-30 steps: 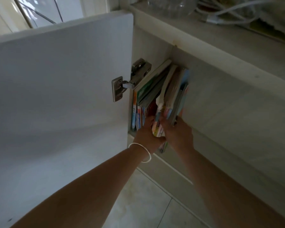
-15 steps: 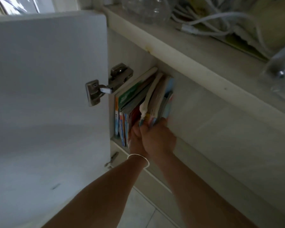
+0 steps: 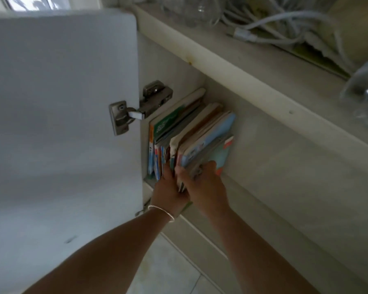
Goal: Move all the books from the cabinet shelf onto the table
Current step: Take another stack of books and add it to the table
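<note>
Centre frame: we grip a bundle of books (image 3: 202, 143), right hand (image 3: 202, 187) curled round its outer side, left hand (image 3: 168, 192) wedged against its inner side. Bundle partly out of the cabinet shelf (image 3: 147, 181); more books (image 3: 157, 149) stand behind. No table in view; nothing delivered yet, by our reckoning.

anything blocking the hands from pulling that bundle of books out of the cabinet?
Nothing visible does. The cabinet door is swung wide to the left, clear of the opening. The left hand and right hand already grip the right-hand bundle of books, which sticks out past the books left on the shelf. The table is out of view.
</note>
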